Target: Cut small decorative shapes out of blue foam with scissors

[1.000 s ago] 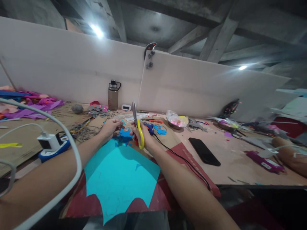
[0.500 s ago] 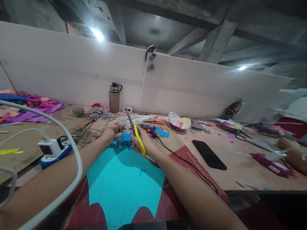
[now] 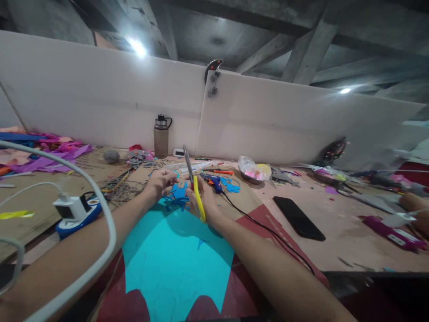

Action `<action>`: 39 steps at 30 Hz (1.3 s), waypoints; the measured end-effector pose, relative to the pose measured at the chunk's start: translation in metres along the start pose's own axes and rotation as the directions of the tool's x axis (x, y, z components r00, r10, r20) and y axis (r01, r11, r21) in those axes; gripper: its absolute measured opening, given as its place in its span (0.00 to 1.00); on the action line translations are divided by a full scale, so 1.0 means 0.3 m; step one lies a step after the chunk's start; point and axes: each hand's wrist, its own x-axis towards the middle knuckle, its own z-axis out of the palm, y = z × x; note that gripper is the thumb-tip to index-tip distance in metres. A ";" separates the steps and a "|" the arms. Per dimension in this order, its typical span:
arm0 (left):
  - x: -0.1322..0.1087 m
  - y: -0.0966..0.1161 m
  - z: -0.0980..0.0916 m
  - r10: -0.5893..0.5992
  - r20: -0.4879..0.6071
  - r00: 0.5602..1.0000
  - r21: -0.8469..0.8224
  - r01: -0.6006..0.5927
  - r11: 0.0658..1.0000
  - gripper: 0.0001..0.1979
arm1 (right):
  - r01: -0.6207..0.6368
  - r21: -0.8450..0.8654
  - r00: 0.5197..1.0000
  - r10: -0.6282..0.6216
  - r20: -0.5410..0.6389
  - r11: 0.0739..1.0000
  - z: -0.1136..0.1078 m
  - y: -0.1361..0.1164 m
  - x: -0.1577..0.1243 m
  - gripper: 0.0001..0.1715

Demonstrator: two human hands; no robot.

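My right hand (image 3: 206,201) is closed around yellow-handled scissors (image 3: 198,197), whose blades point up and away from me. To its left, the fingers of my left hand (image 3: 161,182) are pinched together at a small teal scrap (image 3: 176,174). Beneath both wrists lies a large turquoise sheet (image 3: 177,259) with curved cut-outs along its near edge. Dark blue cut scraps (image 3: 177,202) rest at the sheet's far end, just under my hands. Beyond my right hand sits a blue glue gun (image 3: 216,183), its black cord running toward the right.
A bottle (image 3: 161,138) stands by the white partition (image 3: 268,120). At right are a phone (image 3: 298,218), a bowl (image 3: 251,179) holding a plastic bag and a purple power strip (image 3: 393,233). A white cable (image 3: 109,214) crosses the left foreground near a plugged-in charger (image 3: 71,208).
The camera view has shifted slightly, moving the right-side objects outward. The scissors stand a little more upright. Both hands keep nearly the same place above the sheet's far end.
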 end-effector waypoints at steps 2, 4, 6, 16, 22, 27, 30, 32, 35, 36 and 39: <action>-0.002 -0.002 0.000 -0.018 -0.011 1.000 0.007 0.018 1.000 0.12 | 0.024 0.021 0.999 -0.024 -0.037 0.999 -0.009 -0.015 -0.004 0.20; -0.006 -0.004 -0.002 -0.030 -0.011 0.999 0.014 0.030 0.999 0.12 | 0.013 0.034 0.998 -0.011 -0.066 0.999 -0.014 -0.027 -0.005 0.21; -0.010 -0.006 -0.004 -0.005 0.004 1.000 0.014 0.005 1.000 0.12 | -0.014 0.039 0.997 0.017 -0.081 0.999 -0.015 -0.032 -0.005 0.21; -0.037 0.003 0.006 0.106 0.044 0.993 0.001 -0.106 0.994 0.10 | 0.030 0.026 0.998 -0.028 -0.060 0.999 -0.008 -0.044 -0.012 0.18; -0.040 0.006 0.021 0.119 0.023 0.993 -0.005 -0.119 0.993 0.08 | 0.003 0.023 0.997 -0.001 -0.075 1.000 -0.017 -0.020 0.005 0.19; -0.041 0.006 0.030 0.093 0.032 0.995 -0.032 -0.092 0.995 0.06 | -0.014 0.023 0.997 0.015 -0.074 1.000 -0.014 -0.005 0.005 0.21; -0.044 0.008 0.032 0.087 0.031 0.996 -0.017 -0.086 0.996 0.05 | -0.003 -0.002 0.996 0.002 -0.087 1.000 -0.014 -0.005 0.003 0.20; -0.045 0.009 0.033 0.079 0.032 0.996 -0.006 -0.079 0.997 0.05 | 0.022 -0.011 0.995 -0.023 -0.102 1.000 -0.015 -0.007 0.002 0.19; -0.045 0.010 0.034 0.082 0.042 0.996 -0.005 -0.082 0.997 0.04 | 0.043 -0.013 0.993 -0.045 -0.105 0.999 -0.014 -0.008 0.000 0.18; -0.045 0.010 0.034 0.088 0.047 0.995 -0.009 -0.088 0.996 0.05 | 0.040 -0.010 0.994 -0.040 -0.102 0.999 -0.014 -0.007 0.000 0.18; -0.046 0.008 0.033 0.105 0.061 0.993 -0.019 -0.104 0.994 0.07 | 0.028 -0.022 0.995 -0.030 -0.092 0.999 -0.014 -0.005 0.001 0.18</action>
